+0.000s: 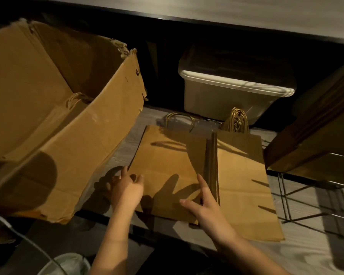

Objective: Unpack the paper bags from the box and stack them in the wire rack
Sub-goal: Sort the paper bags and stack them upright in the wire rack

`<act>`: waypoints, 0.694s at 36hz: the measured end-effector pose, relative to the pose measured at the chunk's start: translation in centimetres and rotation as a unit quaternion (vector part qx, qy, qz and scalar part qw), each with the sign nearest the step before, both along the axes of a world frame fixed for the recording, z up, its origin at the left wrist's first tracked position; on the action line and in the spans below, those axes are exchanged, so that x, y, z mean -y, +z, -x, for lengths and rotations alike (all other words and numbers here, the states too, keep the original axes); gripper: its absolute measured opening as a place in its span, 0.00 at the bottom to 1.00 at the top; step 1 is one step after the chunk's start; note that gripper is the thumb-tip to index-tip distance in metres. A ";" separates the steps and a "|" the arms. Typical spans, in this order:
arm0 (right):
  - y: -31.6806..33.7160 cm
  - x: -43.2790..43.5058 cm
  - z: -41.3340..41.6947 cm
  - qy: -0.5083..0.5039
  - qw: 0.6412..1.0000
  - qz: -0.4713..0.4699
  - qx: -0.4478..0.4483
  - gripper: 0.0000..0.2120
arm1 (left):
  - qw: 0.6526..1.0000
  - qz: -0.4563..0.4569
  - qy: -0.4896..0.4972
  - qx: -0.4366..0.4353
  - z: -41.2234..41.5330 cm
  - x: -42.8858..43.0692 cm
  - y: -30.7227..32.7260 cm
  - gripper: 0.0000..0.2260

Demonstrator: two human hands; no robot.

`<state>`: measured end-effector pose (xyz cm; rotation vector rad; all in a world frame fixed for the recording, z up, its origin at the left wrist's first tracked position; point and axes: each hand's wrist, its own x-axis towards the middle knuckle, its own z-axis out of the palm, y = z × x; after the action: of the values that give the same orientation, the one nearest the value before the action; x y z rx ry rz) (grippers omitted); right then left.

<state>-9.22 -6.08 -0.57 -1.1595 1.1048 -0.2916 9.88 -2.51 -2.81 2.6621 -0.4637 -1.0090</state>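
Both my hands are at the near end of the stack of bags point(167, 167), which lies flat on the table point(306, 255) close to its near edge. My left hand point(125, 187) curls round the stack's left edge with the thumb on top. My right hand point(205, 207) is spread, with the thumb flat on the top bag and the forefinger straight along the right side.

I judge I'm squaring this stack before lifting it. To do that well I should press both sides inward evenly, tap the folded bottoms level, then slide my fingers under the whole pile so no bag slips out. Smooth kraft paper like this likely slides sheet on sheet, so a firm squeeze matters.

A second stack point(244, 185) lies touching it on the right, nearer the wire rack point(286, 197) at the table's right edge. Twisted paper handles point(180, 118) stick out at the far ends.

At the left edge the cardboard box point(68, 135) is tilted, with torn, ragged flaps, and more bags point(48, 124) lie inside. A pale plastic tub point(226, 96) with rounded corners sits at the back.
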 end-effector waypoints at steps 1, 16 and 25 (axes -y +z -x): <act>0.2 0.0 0.3 -0.002 1.000 0.020 0.002 0.45 | 1.000 0.012 0.023 -0.014 -0.2 0.1 0.0 0.28; 5.8 1.6 3.1 -0.076 0.984 0.092 0.134 0.23 | 0.923 0.202 0.258 -0.204 1.8 -0.6 0.0 0.25; 7.0 2.8 7.8 -0.075 0.973 0.203 0.077 0.24 | 0.795 0.410 0.282 -0.347 5.8 -1.3 2.5 0.15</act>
<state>-17.03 -8.88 6.39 -1.3879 1.0227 -0.7409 4.03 -1.24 -0.26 1.3734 0.0776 -1.1274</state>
